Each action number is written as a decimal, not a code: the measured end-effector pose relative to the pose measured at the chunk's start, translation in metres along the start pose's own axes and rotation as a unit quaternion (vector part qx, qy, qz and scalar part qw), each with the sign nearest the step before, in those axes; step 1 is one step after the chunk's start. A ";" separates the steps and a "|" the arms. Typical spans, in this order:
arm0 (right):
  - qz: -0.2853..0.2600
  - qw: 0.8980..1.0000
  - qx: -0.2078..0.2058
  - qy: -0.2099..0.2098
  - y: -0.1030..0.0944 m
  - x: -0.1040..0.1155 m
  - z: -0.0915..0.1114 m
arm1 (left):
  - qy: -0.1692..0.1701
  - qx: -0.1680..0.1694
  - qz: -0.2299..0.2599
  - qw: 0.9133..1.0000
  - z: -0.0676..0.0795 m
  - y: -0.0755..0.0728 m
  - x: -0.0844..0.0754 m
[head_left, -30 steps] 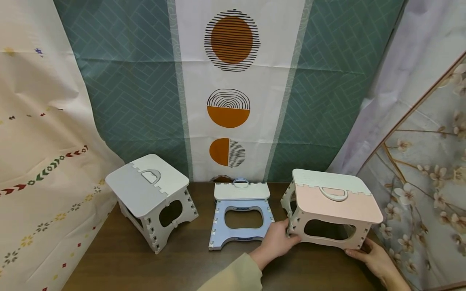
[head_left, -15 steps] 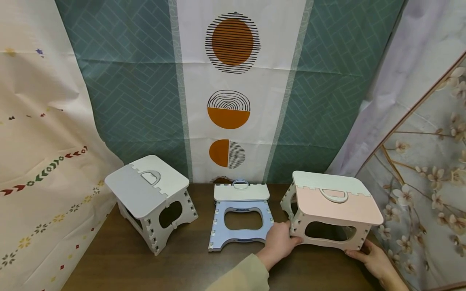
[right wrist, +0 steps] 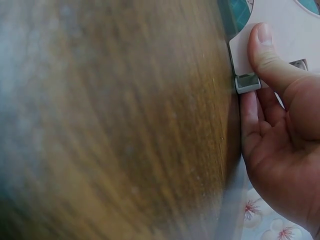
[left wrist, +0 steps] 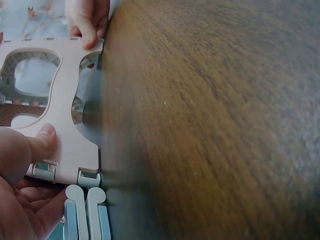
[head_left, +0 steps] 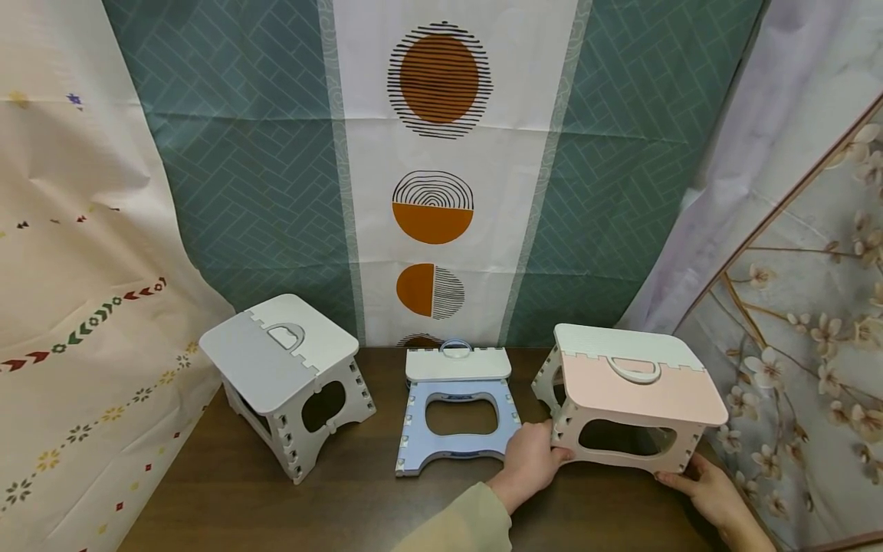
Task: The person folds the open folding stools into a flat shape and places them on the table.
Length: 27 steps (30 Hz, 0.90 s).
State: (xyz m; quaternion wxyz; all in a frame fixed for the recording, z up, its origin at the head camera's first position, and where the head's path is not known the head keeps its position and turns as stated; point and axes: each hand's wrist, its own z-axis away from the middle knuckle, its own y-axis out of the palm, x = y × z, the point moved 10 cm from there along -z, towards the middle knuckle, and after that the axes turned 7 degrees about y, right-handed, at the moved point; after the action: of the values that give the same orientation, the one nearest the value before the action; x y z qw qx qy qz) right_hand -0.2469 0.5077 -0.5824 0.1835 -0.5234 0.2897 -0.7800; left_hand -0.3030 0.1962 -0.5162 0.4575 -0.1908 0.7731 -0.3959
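A pink and white folding stool (head_left: 635, 383) stands unfolded on the right of the table, its handle lying on the top. My left hand (head_left: 530, 464) grips its near left leg corner, thumb on the pink front panel and fingers behind, as the left wrist view shows. At the near right leg corner my right hand (head_left: 713, 494) pinches the leg, the thumb (right wrist: 265, 50) pressed on the front and the fingers around the side. Just left of my left hand a blue and white folding stool (head_left: 458, 445) lies folded flat.
A grey and white folding stool (head_left: 283, 353) stands unfolded at the left. The dark wooden table (head_left: 331, 514) runs under everything. Patterned cloths hang behind: a green and white one (head_left: 269, 192) at the back, a cream one (head_left: 69, 230) left, a floral one (head_left: 828, 345) right.
The left hand and sleeve have shifted slightly right and nearer me, still on the stool's corner. The pink and white stool has barely moved; the right hand looks unchanged.
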 end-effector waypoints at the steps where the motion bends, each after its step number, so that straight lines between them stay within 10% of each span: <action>1: 0.000 1.000 0.000 -0.001 0.000 0.000 0.000 | 0.001 -0.001 -0.001 1.000 0.000 0.000 0.000; 27: 0.002 1.000 0.007 -0.013 0.000 0.002 0.002 | 0.014 -0.003 -0.022 1.000 0.000 -0.001 -0.004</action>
State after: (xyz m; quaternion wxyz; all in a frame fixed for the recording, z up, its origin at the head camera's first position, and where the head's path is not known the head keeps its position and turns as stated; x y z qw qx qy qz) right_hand -0.2462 0.5057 -0.5804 0.1929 -0.5312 0.2829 -0.7750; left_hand -0.3006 0.1983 -0.5129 0.4370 -0.2039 0.7761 -0.4063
